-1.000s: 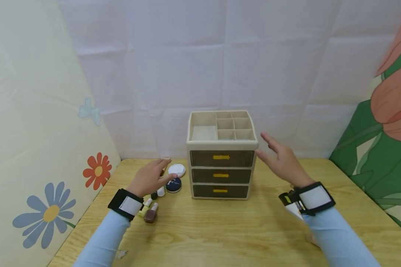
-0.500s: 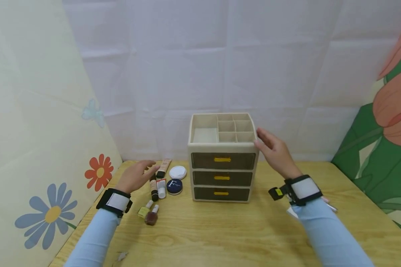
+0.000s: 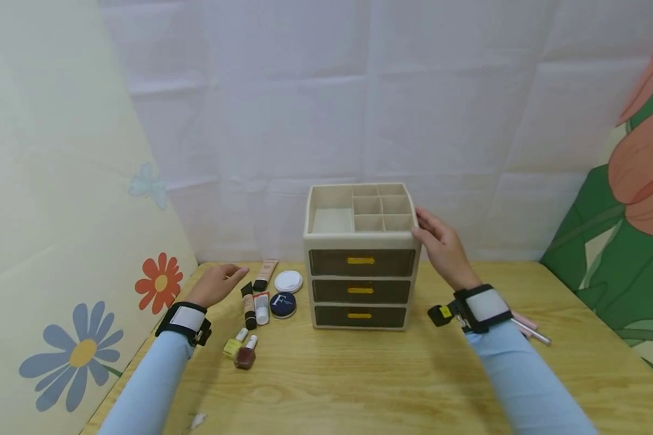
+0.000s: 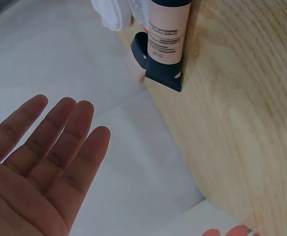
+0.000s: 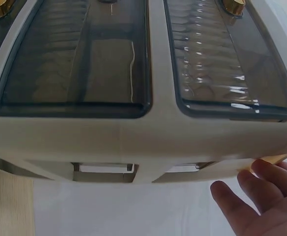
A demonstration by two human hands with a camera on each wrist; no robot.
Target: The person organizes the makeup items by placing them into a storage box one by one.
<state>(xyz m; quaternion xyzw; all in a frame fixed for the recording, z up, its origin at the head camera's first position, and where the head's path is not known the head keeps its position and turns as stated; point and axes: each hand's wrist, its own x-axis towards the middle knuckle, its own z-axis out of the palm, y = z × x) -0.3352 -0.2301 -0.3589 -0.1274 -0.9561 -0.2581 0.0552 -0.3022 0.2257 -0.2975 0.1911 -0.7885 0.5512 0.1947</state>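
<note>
A cream organizer with drawers (image 3: 362, 241) stands mid-table; its three dark drawers with yellow handles are closed. My right hand (image 3: 445, 252) rests its fingertips on the organizer's upper right side, fingers fairly straight; the right wrist view shows the fingers (image 5: 266, 184) at the side panel. To the left, my left hand (image 3: 214, 285) hovers with nothing in it, its fingers (image 4: 79, 142) extended. Nearest to it is a beige tube with a black cap (image 3: 249, 307). Beside that lie a white tube (image 3: 262, 309), another beige tube (image 3: 266, 275), a navy compact (image 3: 283, 305) and a white round case (image 3: 288, 281).
Two nail polish bottles, one yellow (image 3: 232, 347) and one dark red (image 3: 245, 357), lie in front of the tubes. Pink and silver sticks (image 3: 532, 330) lie behind the right forearm. A white cloth backdrop (image 3: 283, 121) and printed side panels border the wooden table (image 3: 348, 386).
My left hand has drawn back left from over the tubes and compacts, uncovering them. My right hand has moved left until its fingertips meet the organizer's side.
</note>
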